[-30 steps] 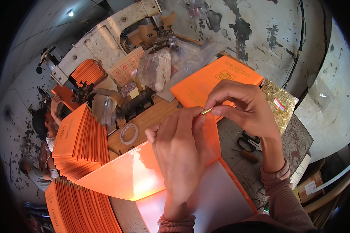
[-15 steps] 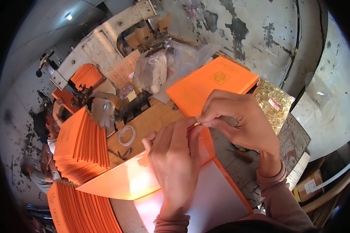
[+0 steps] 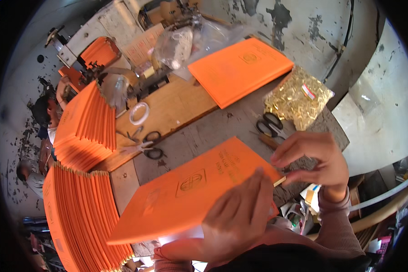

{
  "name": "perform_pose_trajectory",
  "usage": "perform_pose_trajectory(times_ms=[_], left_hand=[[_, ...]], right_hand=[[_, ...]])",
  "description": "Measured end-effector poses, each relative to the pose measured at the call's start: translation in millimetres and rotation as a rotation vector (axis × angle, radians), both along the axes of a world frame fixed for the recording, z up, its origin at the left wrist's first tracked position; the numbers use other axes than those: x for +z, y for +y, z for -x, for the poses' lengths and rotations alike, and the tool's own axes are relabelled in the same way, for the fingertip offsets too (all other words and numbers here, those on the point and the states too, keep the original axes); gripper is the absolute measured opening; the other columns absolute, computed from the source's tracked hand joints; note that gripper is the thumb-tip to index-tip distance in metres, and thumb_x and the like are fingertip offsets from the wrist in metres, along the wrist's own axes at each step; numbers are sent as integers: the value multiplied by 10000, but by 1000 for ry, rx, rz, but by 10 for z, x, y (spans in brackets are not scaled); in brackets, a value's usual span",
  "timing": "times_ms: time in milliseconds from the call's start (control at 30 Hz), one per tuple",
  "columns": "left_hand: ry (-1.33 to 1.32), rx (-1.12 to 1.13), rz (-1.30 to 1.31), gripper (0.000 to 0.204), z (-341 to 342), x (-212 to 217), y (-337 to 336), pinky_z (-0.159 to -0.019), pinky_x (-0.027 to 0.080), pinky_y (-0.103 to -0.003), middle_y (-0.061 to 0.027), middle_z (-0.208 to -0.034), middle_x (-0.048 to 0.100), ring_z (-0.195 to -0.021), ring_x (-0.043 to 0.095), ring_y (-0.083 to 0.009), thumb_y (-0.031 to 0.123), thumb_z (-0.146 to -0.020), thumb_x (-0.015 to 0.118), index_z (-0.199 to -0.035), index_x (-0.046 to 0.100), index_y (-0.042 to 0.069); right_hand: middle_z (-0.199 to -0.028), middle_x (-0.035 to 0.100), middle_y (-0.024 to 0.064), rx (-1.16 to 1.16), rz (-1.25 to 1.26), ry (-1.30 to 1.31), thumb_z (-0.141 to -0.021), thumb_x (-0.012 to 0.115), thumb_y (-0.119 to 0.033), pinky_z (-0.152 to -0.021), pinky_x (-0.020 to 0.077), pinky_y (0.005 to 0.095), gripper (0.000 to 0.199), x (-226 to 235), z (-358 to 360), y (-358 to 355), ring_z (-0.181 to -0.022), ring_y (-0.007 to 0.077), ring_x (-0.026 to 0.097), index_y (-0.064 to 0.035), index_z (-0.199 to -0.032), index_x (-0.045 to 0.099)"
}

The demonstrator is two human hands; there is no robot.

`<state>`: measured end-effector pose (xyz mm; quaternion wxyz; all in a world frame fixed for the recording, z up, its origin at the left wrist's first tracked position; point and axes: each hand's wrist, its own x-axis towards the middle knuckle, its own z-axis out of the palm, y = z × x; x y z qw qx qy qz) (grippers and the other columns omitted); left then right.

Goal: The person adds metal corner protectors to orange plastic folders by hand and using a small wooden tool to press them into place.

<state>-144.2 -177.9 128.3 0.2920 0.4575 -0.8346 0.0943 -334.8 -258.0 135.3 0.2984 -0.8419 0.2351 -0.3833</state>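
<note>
An orange folder (image 3: 181, 190) with gold stamping lies closed and tilted in front of me. My left hand (image 3: 240, 213) grips its near edge, fingers stretched over the cover. At the folder's right corner sits a small gold metal corner piece (image 3: 279, 181). Beside that corner is my right hand (image 3: 315, 161), thumb and forefinger apart, the thumb close to the gold piece. A clear bag of gold metal corner pieces (image 3: 299, 97) rests farther back on the right.
Black-handled scissors (image 3: 269, 124) lie behind my right hand, and another pair (image 3: 153, 147) sits left of centre near a tape roll (image 3: 139, 113). Stacks of orange folders (image 3: 84, 217) fill the left. More folders (image 3: 242, 68) lie at the back. Other people work at far left.
The folder, open before, is now closed and turned. My hands, which met over a small gold piece, have separated, the right moving to the folder's corner. The view has shifted.
</note>
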Motion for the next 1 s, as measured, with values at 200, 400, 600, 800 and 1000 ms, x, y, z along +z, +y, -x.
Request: perform_pose_trajectory(times_ms=[200,400,600,800,1000], left_hand=[[68,-80,-260,286,130,-452,412,-690,498,-254,-84,-1043,619,-850,623,-165,107,-725,568,-997,593,24],[-34,-232,-408,364,102,-1074,528,-789,446,-308,-55,-1142,554,-958,560,-176,116,-693,591,-1051,581,49],[1,-302,-432,378,98,-1262,570,-812,427,-321,-27,-1158,560,-974,560,-173,102,-705,588,-1082,597,71],[-67,-307,-409,390,128,-1246,524,-810,436,-313,8,-1155,568,-976,558,-147,129,-719,581,-1107,606,96],[-245,-302,-250,321,136,-1213,515,-811,448,-296,19,-1145,574,-974,544,-116,150,-758,575,-1073,628,125]], right_hand=[[-828,619,74,-34,-738,-51,-704,726,-39,-655,462,248,151,-801,310,721,-745,140,598,-4,-778,599],[-911,620,87,-72,-1202,-302,-811,628,-14,-792,478,260,201,-1313,436,1165,-850,144,615,53,-989,562],[-890,648,119,-120,-1373,-258,-865,557,-45,-792,484,253,194,-1465,441,1230,-860,157,627,66,-1023,571],[-849,660,140,-145,-1434,-320,-850,578,-42,-756,502,256,199,-1538,445,1232,-800,165,643,77,-1007,602],[-819,664,149,-120,-1499,-333,-853,574,-39,-724,532,273,193,-1562,404,1226,-772,182,655,87,-994,608]])
